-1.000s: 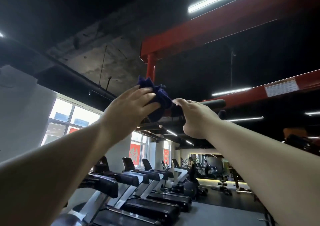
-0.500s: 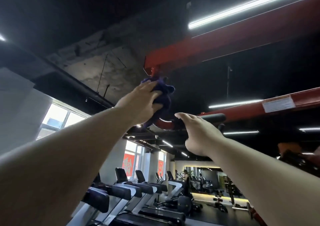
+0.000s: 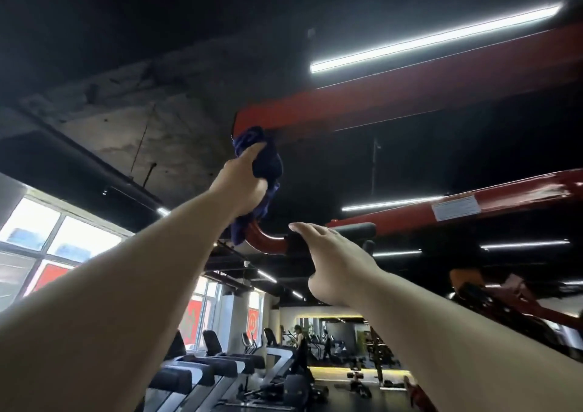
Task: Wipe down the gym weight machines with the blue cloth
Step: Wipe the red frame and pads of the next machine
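I look up at a red weight machine. My left hand (image 3: 243, 181) grips a bunched blue cloth (image 3: 266, 162) and presses it against the red post just under the end of the upper red beam (image 3: 394, 96). Part of the cloth hangs down below my wrist. My right hand (image 3: 334, 254) is lower and to the right, fingers extended over the black grip (image 3: 356, 230) at the end of the curved red handle (image 3: 265, 241). A lower red arm (image 3: 504, 200) with a white label runs off to the right.
A row of treadmills (image 3: 220, 370) stands below on the left by the windows (image 3: 56, 244). A person (image 3: 299, 345) stands far back near a mirrored wall. More red and black machine parts (image 3: 504, 298) sit at the right. Strip lights (image 3: 435, 38) cross the dark ceiling.
My left hand has carried the cloth upward along the red post to the upper beam. The view has tilted up. My right hand stays at the black grip.
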